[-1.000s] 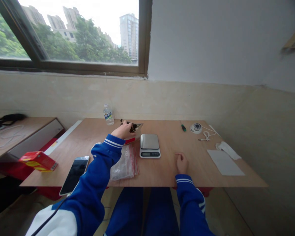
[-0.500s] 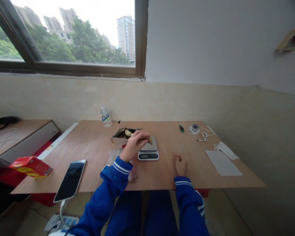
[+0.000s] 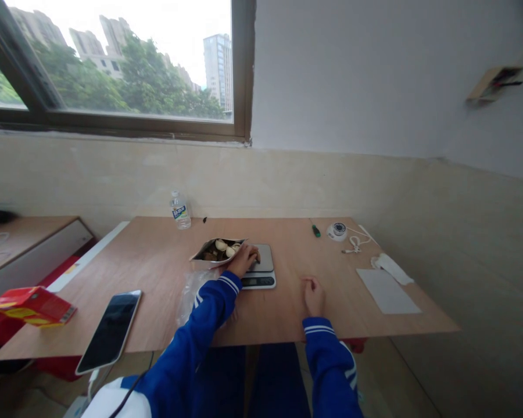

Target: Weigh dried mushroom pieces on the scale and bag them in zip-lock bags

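Observation:
My left hand (image 3: pixel 244 260) is over the silver plate of a white kitchen scale (image 3: pixel 267 259), its fingers closed on a small brown piece that looks like a dried mushroom (image 3: pixel 257 258). Just left of the hand, an open bag (image 3: pixel 209 264) shows brown and cream pieces like dried mushrooms inside. The scale's dark display is partly covered by my wrist and sleeve. My right hand (image 3: pixel 314 295) rests on the table right of the scale, fingers curled in with nothing visible in them. Beneath my left forearm lies a clear plastic bag (image 3: pixel 190 295).
A phone (image 3: pixel 111 331) with a cable and a red box (image 3: pixel 35 305) lie at the left. At the back stand a water bottle (image 3: pixel 181 210), a green-handled screwdriver (image 3: pixel 316 231) and a white round device (image 3: pixel 337 231) with its cord. White paper (image 3: pixel 387 291) lies at the right.
My left hand has gone down onto the scale plate with the brown piece. The bag's mouth now shows more of its contents. My right hand stays curled on the table; the view has shifted slightly.

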Demonstrator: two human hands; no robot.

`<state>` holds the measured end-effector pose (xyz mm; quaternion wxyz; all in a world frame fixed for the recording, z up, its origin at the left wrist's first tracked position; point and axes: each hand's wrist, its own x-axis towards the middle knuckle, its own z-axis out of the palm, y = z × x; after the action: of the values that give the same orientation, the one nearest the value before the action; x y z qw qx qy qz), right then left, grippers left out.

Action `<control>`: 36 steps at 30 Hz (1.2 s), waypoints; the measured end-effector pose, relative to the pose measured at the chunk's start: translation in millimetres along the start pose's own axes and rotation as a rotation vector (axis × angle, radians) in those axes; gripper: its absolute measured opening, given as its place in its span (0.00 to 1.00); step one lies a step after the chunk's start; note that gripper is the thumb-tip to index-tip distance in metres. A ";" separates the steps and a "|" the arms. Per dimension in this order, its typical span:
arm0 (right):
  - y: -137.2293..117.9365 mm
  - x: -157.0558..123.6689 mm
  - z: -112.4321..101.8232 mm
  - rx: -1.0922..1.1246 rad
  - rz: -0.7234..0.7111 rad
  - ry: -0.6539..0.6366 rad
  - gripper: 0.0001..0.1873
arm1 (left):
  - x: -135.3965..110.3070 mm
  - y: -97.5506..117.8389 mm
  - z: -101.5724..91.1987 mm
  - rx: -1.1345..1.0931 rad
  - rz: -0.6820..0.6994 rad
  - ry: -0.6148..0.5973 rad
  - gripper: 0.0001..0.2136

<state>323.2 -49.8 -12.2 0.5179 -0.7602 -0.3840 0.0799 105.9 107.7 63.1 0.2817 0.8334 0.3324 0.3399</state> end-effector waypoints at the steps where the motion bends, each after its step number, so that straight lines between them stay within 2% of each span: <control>1: 0.4 0.2 0.1 0.000 -0.004 -0.002 0.18 | 1.4 -1.0 -3.0 0.011 0.010 -0.018 0.09; 4: 2.0 1.0 0.8 0.000 -0.003 0.009 0.18 | -1.8 6.0 -17.6 0.031 0.047 -0.065 0.11; 7: 3.3 1.4 1.6 0.018 -0.013 0.019 0.18 | -16.5 29.4 -40.1 0.126 0.120 -0.030 0.13; 10: 2.6 0.8 1.5 0.002 -0.008 0.004 0.19 | -33.1 57.7 -63.9 0.355 0.190 0.214 0.13; 13: 0.5 0.1 0.9 -0.021 -0.003 -0.009 0.19 | -36.1 72.8 -83.4 0.579 0.130 0.466 0.13; 16: -0.9 0.0 0.5 -0.020 -0.005 -0.003 0.19 | -22.8 70.4 -100.4 0.702 0.043 0.535 0.13; 20: -1.0 0.4 0.6 -0.026 0.008 -0.018 0.19 | 2.9 61.8 -124.0 0.789 -0.021 0.435 0.15; 24: -0.9 0.2 0.7 -0.032 0.006 -0.016 0.19 | 20.6 61.7 -145.4 0.776 -0.216 0.373 0.15; 29: -1.1 0.1 0.5 -0.055 0.010 -0.024 0.19 | 27.1 56.5 -163.8 0.831 -0.366 0.075 0.15; 36: -3.6 -2.0 -1.0 -0.087 0.002 -0.033 0.20 | 35.8 54.0 -162.3 0.745 -0.370 -0.255 0.13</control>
<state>320.5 -51.2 -9.2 0.4780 -0.7809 -0.3949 0.0760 22.7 140.4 213.3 0.0569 0.8400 0.5384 0.0348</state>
